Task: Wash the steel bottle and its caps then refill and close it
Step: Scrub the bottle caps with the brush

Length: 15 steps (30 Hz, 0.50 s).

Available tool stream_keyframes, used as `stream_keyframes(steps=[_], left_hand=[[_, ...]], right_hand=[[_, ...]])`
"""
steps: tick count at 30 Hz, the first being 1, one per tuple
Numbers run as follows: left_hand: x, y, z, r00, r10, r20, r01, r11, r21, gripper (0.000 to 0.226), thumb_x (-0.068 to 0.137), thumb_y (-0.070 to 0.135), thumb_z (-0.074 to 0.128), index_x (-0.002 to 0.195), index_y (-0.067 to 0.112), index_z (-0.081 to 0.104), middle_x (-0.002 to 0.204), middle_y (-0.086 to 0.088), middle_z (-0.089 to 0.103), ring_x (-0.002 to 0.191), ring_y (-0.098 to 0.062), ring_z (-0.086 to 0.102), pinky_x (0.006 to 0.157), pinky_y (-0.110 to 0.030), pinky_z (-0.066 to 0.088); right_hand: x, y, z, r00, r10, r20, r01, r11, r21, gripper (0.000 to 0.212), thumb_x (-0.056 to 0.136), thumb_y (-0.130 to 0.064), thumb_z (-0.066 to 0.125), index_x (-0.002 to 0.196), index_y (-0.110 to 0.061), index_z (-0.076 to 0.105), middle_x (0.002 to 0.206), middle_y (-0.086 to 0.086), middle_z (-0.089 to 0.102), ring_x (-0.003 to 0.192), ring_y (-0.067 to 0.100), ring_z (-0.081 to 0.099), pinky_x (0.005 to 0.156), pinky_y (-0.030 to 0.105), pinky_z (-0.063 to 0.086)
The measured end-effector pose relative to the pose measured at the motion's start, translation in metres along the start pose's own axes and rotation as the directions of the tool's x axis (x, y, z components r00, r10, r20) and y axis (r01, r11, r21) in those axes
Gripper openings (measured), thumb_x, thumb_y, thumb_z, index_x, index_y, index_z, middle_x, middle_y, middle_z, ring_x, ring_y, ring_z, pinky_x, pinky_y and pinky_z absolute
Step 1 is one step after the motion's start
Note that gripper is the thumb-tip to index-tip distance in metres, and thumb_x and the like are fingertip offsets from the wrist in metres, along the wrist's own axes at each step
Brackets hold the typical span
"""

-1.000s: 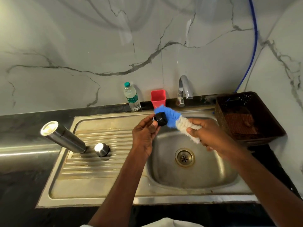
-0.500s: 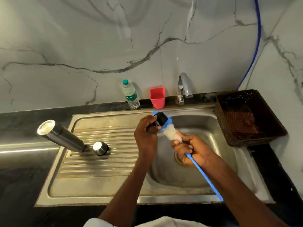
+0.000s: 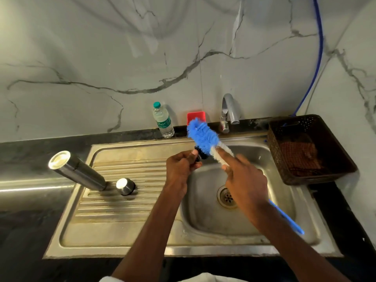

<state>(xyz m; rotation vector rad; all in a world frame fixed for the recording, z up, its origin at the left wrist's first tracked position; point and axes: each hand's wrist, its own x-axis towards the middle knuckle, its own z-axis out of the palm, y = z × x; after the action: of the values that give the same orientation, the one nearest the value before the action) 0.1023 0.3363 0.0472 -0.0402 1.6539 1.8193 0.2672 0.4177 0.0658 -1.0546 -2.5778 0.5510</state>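
My left hand [image 3: 182, 165] pinches a small black inner cap [image 3: 200, 155] over the sink basin [image 3: 274, 208]. My right hand [image 3: 244, 180] grips a bottle brush [image 3: 203, 137] with a blue and white bristle head; the head lies across the cap and hides most of it, and the blue handle sticks out behind my wrist. The steel bottle [image 3: 76, 170] stands mouth down and tilted on the ribbed drainboard [image 3: 126, 204]. Beside it on the drainboard sits a steel outer cap [image 3: 125, 186].
A plastic water bottle [image 3: 163, 120], a red cup [image 3: 196, 117] and the tap [image 3: 227, 111] line the back ledge. A dark woven basket [image 3: 309, 147] with a cloth in it sits right of the sink. A blue hose [image 3: 317, 64] runs down the wall.
The brush head has pushed forward and up past the cap, from low beside my right fist to above the cap. My left hand keeps holding the cap in nearly the same spot.
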Motion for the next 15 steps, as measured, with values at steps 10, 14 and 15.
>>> stream_keyframes(steps=[10,14,15], left_hand=[[-0.002,-0.009,-0.004,0.949,0.261,0.177,-0.311,0.870,0.382,0.029,0.090,-0.008,0.074,0.111,0.012,0.080,0.104,-0.001,0.082,0.099,-0.018,0.078,0.094,-0.038,0.063],[-0.003,0.001,-0.009,0.963,0.196,0.183,-0.190,0.980,-0.054,0.032,0.096,-0.012,0.063,0.119,0.007,0.073,0.114,-0.004,0.080,0.113,-0.024,0.075,0.092,-0.035,0.063],[-0.001,0.000,-0.008,0.972,0.166,0.165,-0.129,0.968,-0.214,0.031,0.097,-0.011,0.061,0.119,0.007,0.071,0.114,-0.005,0.080,0.116,-0.027,0.073,0.092,-0.035,0.063]], right_hand=[[0.024,0.011,-0.022,0.996,0.039,0.076,-0.051,0.985,0.165,0.054,0.098,-0.029,0.058,0.146,-0.052,0.047,0.119,-0.005,0.069,0.099,0.023,0.068,0.079,0.034,0.053],[0.050,0.041,-0.035,0.762,0.125,0.636,-0.635,0.341,0.694,0.036,0.104,-0.015,0.051,0.131,-0.035,0.062,0.078,0.006,0.063,0.042,0.006,0.037,0.038,0.015,0.029],[0.049,0.046,-0.034,0.685,0.023,0.729,-0.723,0.154,0.674,0.033,0.104,-0.013,0.045,0.129,-0.029,0.061,0.073,0.008,0.057,0.039,0.004,0.029,0.034,0.013,0.024]])
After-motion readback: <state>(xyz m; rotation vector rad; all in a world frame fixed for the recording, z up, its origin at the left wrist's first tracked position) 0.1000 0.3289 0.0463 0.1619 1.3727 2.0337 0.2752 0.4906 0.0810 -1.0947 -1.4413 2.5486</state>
